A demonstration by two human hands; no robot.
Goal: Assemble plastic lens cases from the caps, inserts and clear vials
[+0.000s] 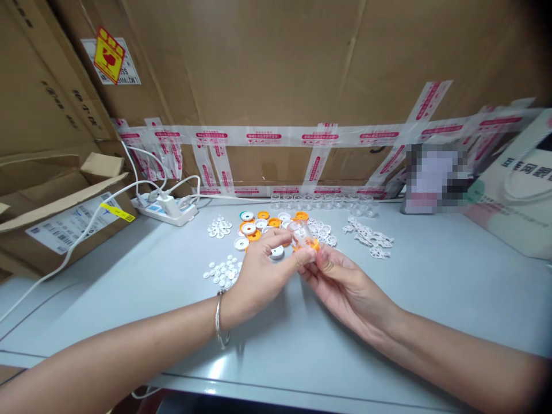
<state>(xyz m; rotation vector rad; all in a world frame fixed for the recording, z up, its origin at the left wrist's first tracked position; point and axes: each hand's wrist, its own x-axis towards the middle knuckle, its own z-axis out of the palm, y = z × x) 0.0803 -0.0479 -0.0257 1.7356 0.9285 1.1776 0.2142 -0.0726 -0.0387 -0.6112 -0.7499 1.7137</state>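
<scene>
A clear plastic cup-like piece (302, 231) with an orange part (314, 244) at its lower end is held above the table. My left hand (265, 273) grips it from the left, thumb and fingers closed round it. From the right, my right hand (345, 282) pinches the orange end. Behind my hands lie orange and white rings (248, 228). Small white round pieces (225, 270) lie left of my left hand, with another small white pile (219, 227) farther back. White lattice pieces (371, 237) are spread to the right.
Clear cups (323, 201) line the back of the grey table (172, 322). A power strip (168, 210) with white cables and an open cardboard box (64, 213) are at the left. A blurred-out upright object (432, 181) and a white box (517, 190) stand at the right.
</scene>
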